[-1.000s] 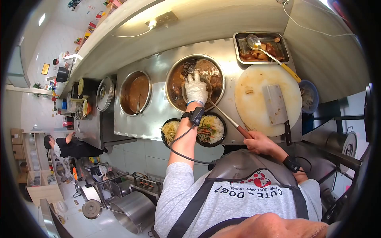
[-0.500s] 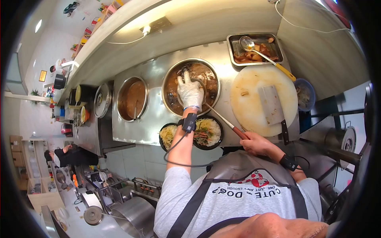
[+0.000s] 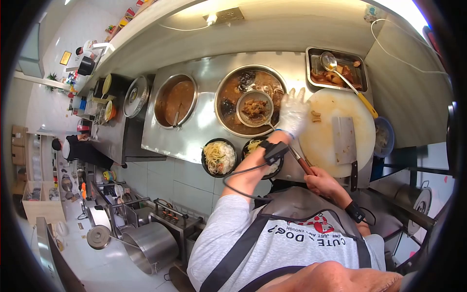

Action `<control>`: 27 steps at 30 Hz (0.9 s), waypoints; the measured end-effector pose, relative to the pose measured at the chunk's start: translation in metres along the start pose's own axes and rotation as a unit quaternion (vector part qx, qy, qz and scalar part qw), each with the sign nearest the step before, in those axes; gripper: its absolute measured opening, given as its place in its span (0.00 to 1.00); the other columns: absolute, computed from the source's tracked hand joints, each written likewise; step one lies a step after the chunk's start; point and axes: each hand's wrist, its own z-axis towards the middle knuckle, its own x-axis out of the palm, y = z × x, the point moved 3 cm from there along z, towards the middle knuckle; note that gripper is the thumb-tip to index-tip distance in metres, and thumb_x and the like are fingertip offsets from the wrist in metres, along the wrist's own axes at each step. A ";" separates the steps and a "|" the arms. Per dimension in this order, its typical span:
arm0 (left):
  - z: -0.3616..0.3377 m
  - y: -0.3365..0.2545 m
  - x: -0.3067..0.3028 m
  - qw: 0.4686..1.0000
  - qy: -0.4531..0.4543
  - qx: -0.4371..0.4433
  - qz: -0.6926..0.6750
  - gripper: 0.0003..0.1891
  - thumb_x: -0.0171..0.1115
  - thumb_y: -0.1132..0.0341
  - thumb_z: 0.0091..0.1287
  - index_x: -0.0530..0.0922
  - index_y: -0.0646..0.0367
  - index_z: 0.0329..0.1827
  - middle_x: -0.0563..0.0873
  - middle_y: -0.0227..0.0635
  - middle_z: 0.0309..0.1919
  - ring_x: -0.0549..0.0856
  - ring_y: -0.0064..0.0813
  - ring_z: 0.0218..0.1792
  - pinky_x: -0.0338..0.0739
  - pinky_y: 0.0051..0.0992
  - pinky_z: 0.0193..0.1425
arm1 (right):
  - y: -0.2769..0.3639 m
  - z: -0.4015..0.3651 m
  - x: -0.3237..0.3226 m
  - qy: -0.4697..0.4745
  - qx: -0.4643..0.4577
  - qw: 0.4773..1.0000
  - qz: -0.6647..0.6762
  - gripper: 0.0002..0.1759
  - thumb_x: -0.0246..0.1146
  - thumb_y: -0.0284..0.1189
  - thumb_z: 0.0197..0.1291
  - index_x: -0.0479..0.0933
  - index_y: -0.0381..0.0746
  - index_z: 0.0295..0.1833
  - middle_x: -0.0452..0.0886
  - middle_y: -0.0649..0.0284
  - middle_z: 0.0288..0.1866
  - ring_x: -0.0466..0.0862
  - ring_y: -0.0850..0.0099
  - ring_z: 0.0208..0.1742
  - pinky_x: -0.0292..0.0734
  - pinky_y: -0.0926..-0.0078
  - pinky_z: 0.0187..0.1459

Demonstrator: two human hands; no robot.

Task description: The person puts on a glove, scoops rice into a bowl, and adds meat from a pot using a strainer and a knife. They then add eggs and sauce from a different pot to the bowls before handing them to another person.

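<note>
My right hand (image 3: 325,184) is closed around the brown handle (image 3: 305,165) of a strainer ladle (image 3: 240,115), in front of the bench's front edge. The ladle's basket, filled with brown meaty pieces (image 3: 255,105), is over the round steel pot (image 3: 217,100) of dark stew near the middle of the steel bench (image 3: 204,131).

My left hand (image 3: 295,112), in a clear glove, holds nothing that I can see; its fingers are spread between the pot's right rim and the left edge of the round cutting board (image 3: 321,146). I cannot tell whether it touches either.

A cleaver (image 3: 344,138) lies on the board, handle toward the bench's front edge. In the back right corner, a spoon (image 3: 346,79) with a yellow handle rests across a steel tray (image 3: 308,70) of brown pieces. A second pot (image 3: 195,97) of brown sauce sits toward the left edge. At the front edge are two black bowls (image 3: 219,175) of food, the right one partly hidden by my left forearm (image 3: 253,170).
</note>
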 end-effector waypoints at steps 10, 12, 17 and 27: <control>-0.055 0.187 -0.016 0.989 -0.062 -0.113 0.066 0.08 0.66 0.69 0.51 0.88 0.46 0.33 0.79 0.49 0.62 0.78 0.56 0.60 0.76 0.43 0.62 | 0.001 -0.012 -0.008 -0.001 -0.010 1.000 0.019 0.07 0.58 0.30 0.65 0.66 0.42 0.40 0.67 0.73 0.22 0.64 0.84 0.17 0.57 0.83 0.18; -0.060 0.180 -0.027 0.990 -0.094 -0.097 0.033 0.09 0.68 0.67 0.50 0.89 0.46 0.34 0.82 0.46 0.58 0.79 0.55 0.57 0.76 0.43 0.60 | 0.007 -0.016 -0.007 0.000 -0.005 1.000 -0.025 0.10 0.59 0.32 0.65 0.65 0.40 0.39 0.68 0.70 0.25 0.65 0.81 0.18 0.61 0.80 0.19; -0.055 0.161 -0.036 0.993 0.065 -0.101 -0.002 0.15 0.71 0.62 0.52 0.87 0.47 0.44 0.86 0.43 0.48 0.83 0.48 0.50 0.77 0.42 0.55 | 0.006 -0.015 -0.005 -0.008 0.001 0.999 -0.034 0.09 0.59 0.32 0.65 0.67 0.39 0.40 0.69 0.69 0.25 0.65 0.81 0.19 0.61 0.80 0.20; -0.051 0.150 -0.009 0.987 0.115 -0.101 0.050 0.20 0.76 0.60 0.49 0.82 0.54 0.44 0.88 0.42 0.40 0.86 0.41 0.47 0.79 0.37 0.55 | 0.001 -0.012 -0.009 -0.015 -0.024 0.996 -0.080 0.09 0.58 0.32 0.64 0.67 0.39 0.38 0.69 0.71 0.22 0.66 0.81 0.17 0.61 0.80 0.18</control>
